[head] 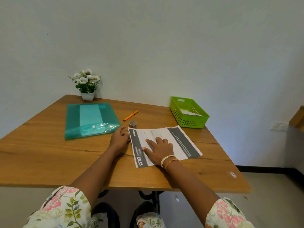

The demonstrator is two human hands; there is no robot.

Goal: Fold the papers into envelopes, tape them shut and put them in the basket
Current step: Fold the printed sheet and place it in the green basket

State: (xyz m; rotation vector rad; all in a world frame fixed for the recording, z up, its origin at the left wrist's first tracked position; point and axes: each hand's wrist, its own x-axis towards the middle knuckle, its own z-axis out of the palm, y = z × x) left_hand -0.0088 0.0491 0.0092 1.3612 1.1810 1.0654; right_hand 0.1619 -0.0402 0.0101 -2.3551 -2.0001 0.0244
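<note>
A printed sheet of paper point(179, 142) with dark grey bands lies flat on the wooden table point(49, 153), right of centre. My right hand point(158, 149) presses flat on its left half with straight fingers. My left hand point(119, 138) rests on the table just beyond the sheet's left edge, fingers loosely bent near the paper's top-left corner. A small roll of tape point(132, 124) stands just behind the sheet. The green basket point(203, 121) sits at the back right and holds a folded white envelope point(190, 112).
A teal plastic folder point(74, 122) with papers inside lies at the back left. An orange pen point(131, 115) lies between folder and basket. A white pot of flowers point(87, 84) stands against the wall. The table's near edge runs just above my knees.
</note>
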